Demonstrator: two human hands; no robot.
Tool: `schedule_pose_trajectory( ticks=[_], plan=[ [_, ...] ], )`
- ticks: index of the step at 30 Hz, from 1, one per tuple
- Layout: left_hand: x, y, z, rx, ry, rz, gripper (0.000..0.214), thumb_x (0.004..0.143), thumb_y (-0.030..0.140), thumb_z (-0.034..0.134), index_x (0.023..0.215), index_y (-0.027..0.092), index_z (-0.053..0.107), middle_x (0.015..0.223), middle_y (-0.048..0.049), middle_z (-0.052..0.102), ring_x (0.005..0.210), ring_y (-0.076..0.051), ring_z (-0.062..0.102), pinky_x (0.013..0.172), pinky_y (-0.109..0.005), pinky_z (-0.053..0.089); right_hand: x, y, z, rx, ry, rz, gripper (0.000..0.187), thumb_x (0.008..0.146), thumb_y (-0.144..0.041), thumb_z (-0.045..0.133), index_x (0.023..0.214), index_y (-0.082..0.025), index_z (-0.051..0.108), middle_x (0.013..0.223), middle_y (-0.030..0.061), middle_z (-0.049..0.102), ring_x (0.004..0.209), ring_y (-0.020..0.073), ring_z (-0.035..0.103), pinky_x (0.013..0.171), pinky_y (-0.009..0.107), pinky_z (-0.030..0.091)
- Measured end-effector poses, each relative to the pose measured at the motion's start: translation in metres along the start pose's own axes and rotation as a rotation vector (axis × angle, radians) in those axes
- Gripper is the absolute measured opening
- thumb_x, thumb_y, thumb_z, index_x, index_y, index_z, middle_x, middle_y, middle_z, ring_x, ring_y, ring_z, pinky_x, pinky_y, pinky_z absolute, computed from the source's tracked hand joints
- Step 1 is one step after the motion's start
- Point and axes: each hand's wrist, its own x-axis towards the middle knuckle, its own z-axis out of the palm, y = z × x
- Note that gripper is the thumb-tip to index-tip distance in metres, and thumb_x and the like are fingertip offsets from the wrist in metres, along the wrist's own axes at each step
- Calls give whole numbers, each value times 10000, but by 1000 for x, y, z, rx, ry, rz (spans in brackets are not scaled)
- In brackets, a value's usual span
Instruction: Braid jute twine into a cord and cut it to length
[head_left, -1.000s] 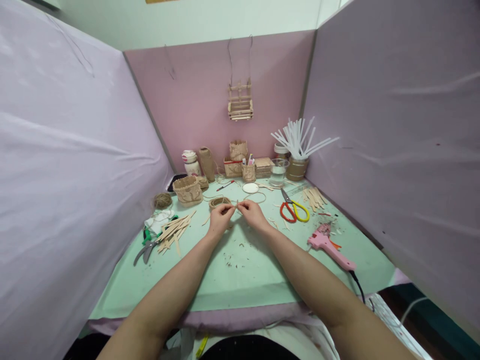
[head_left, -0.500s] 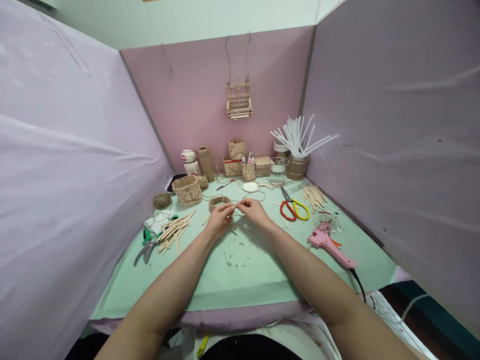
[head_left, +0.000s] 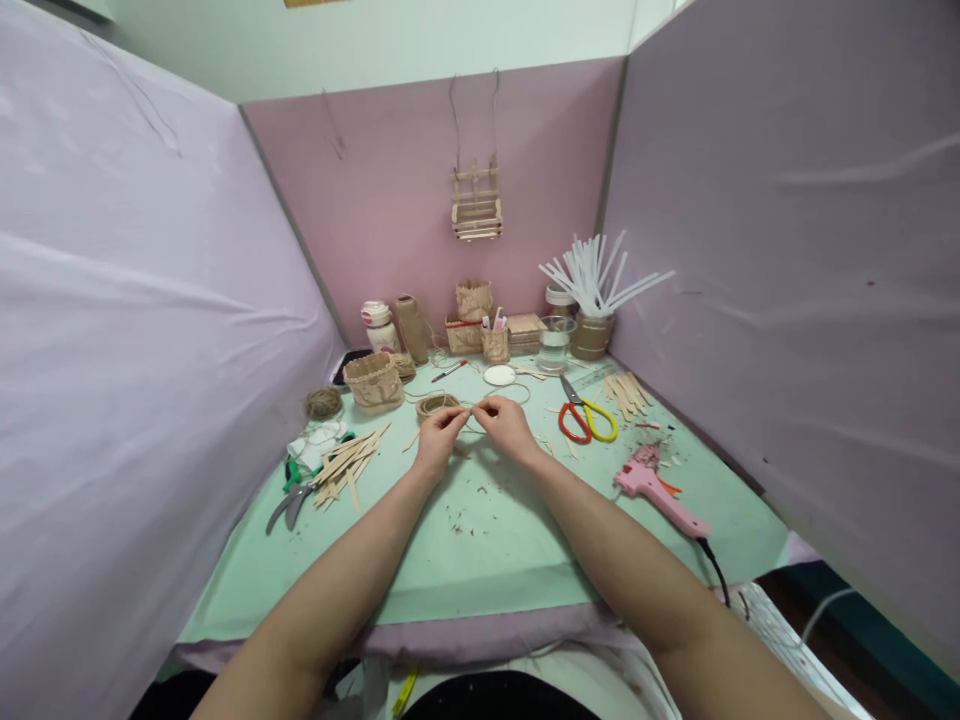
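My left hand (head_left: 441, 437) and my right hand (head_left: 505, 425) meet fingertip to fingertip over the middle of the table, both pinched on a thin piece of twine (head_left: 472, 430). Most of what lies between the fingers is hidden. Just behind my left hand rests a coil of twine (head_left: 437, 403), and a loose strand loops from it past my right hand. Red-and-yellow-handled scissors (head_left: 586, 420) lie to the right of my right hand, their blades pointing away from me. A woven-looking oval basket (head_left: 374, 383) stands behind and left of my left hand.
Wooden sticks (head_left: 349, 467) and green-handled shears (head_left: 294, 500) lie at left. A pink glue gun (head_left: 660, 490) with a cord is at right. Along the back stand a cup of water (head_left: 554, 345), a pot of white glue sticks (head_left: 592, 335) and a twine spool (head_left: 412, 330).
My left hand's fingers have drawn closer together in their pinch, and the hand has shifted slightly. My right hand keeps nearly the same place. The view has shifted a little.
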Motion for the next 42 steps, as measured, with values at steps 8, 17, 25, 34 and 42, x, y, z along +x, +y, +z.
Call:
schedule_pose_trajectory(
  ticks=[8, 17, 25, 34, 42],
  plan=[
    [-9, 3, 3, 115, -19, -7, 231, 691, 363, 640, 798, 160, 671, 753, -22, 621, 671, -129, 526, 548, -222, 399, -5, -3, 0, -158, 43, -108, 111, 745, -196, 522, 660, -184, 592, 715, 14, 580, 683, 131, 519, 649, 243, 385],
    [-2, 18, 0, -467, -161, -653, 134, 624, 225, 668, 626, 141, 564, 545, 18, 474, 501, -71, 427, 456, -188, 301, -11, -11, 0, -214, 12, -337, 89, 806, -195, 486, 753, -199, 557, 800, 42, 551, 819, 177, 494, 749, 286, 377],
    [-2, 27, -4, -724, -174, -824, 87, 659, 148, 630, 641, 136, 546, 541, 13, 495, 470, -60, 440, 425, -183, 301, -11, -13, -4, -135, -2, -371, 113, 828, -228, 478, 783, -200, 578, 828, 51, 559, 847, 185, 496, 775, 297, 387],
    [-3, 22, 3, -497, -69, -522, 194, 594, 213, 729, 683, 123, 583, 605, 21, 514, 509, -37, 419, 418, -147, 269, -5, -6, 2, 121, 7, -112, 132, 773, -264, 503, 736, -177, 596, 772, 21, 591, 724, 133, 526, 706, 260, 419],
    [-7, 14, 4, -212, -55, -255, 337, 562, 395, 759, 745, 135, 648, 688, -21, 573, 575, -67, 435, 486, -175, 296, 1, 1, 2, 223, -55, 19, 152, 729, -315, 540, 718, -173, 597, 713, 14, 617, 700, 138, 544, 694, 264, 428]
  ],
)
